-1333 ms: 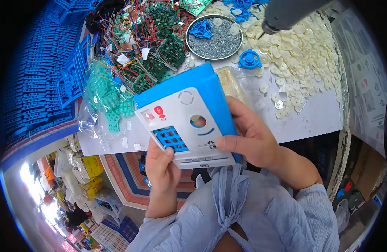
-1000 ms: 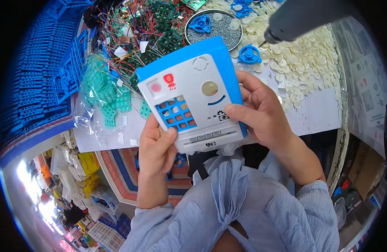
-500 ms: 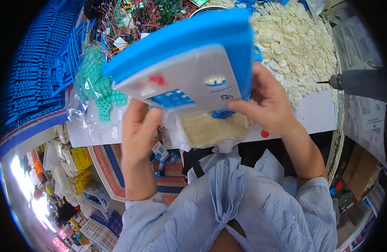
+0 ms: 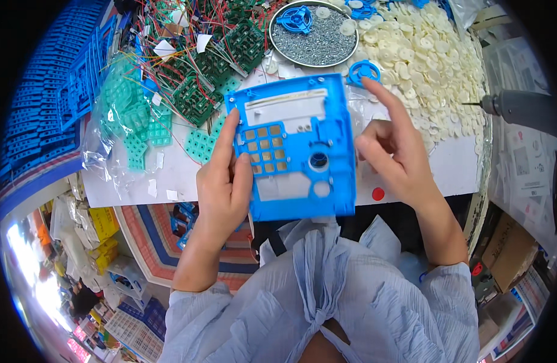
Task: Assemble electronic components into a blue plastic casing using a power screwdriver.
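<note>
pinching the left edge of the blue moulded plastic keypad housing (image 4: 293, 148), left hand (image 4: 221, 184); right hand (image 4: 396, 151) spread, off it. judged light, stiff, thin-walled; best gripped by edges.

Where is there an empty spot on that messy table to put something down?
Bare white table top shows near the front edge, between the heap of round white discs and a small red dot. A smaller patch lies below the teal rubber keypads. The back is crowded with green wired circuit boards.
</note>
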A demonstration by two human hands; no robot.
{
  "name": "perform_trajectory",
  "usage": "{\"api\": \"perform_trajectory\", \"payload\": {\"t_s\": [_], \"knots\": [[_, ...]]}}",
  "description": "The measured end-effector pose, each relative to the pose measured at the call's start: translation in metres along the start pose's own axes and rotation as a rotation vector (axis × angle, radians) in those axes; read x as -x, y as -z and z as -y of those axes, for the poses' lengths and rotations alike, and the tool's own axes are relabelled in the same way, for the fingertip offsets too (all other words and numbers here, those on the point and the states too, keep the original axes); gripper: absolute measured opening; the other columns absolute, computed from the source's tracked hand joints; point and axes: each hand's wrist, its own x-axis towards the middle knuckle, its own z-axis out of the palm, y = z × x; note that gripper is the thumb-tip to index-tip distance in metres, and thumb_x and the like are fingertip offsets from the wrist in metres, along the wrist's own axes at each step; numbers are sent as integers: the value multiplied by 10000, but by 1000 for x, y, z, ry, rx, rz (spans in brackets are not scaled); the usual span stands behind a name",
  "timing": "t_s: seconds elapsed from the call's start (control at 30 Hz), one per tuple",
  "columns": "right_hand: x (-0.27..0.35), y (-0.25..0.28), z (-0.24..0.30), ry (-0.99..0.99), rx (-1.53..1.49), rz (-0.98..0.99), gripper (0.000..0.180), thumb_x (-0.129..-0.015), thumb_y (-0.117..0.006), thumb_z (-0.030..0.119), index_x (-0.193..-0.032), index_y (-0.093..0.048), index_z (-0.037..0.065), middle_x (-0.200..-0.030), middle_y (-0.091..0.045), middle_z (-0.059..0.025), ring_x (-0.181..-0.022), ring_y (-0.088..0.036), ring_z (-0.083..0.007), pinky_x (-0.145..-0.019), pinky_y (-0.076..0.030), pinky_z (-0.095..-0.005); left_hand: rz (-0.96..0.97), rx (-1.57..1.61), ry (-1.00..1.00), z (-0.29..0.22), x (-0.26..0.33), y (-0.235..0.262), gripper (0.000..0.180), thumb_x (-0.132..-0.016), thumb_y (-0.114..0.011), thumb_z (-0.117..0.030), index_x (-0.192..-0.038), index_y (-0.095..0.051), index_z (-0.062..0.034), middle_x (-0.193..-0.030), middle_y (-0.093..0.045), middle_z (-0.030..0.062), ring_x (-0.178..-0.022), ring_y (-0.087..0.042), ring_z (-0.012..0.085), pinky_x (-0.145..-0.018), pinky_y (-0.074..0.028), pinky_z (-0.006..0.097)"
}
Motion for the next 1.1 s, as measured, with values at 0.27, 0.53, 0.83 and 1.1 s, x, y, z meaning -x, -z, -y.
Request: {"api": "perform_trajectory", "payload": {"t_s": [0.27,0.53,0.83,1.1], "knots": [[-12,-6,-22,327,644,17,464,-866,-762,106,-1320,-668,84,-848,-696,-101,-672,-653,-172,-613,-511,-311,-50,-283,-116,1,-7,-19,554,-956,-598,-71,-1498,-504,-8,-608,-592,120,-510,-612,253,-531,-478,370],[-18,-12,-16,365,880,62,305,-858,-755,109,-1159,-728,70,-908,-733,-131,-727,-700,-300,-645,-554,-383,179,-408,143,-7,1,-7,605,-931,-692,-193,-1498,-516,-77,-721,-654,123,-643,-671,278,-605,-512,417],[-17,-17,-20,368,861,48,294,-859,-757,110,-1149,-737,66,-834,-724,-140,-689,-694,-326,-614,-545,-404,309,-517,-443,3,4,-5,590,-815,-790,-273,-1378,-638,-184,-1501,-545,98,-1424,-465,346,-1107,-360,630],[-9,61,-32,140,1036,-356,201,-845,-771,141,-1020,-738,47,-855,-709,-115,-730,-680,-274,-651,-529,-358,331,-491,-398,0,4,-9,493,-845,-741,-204,-1331,-668,-171,-1507,-547,100,-1420,-470,357,-1136,-294,667]]}}
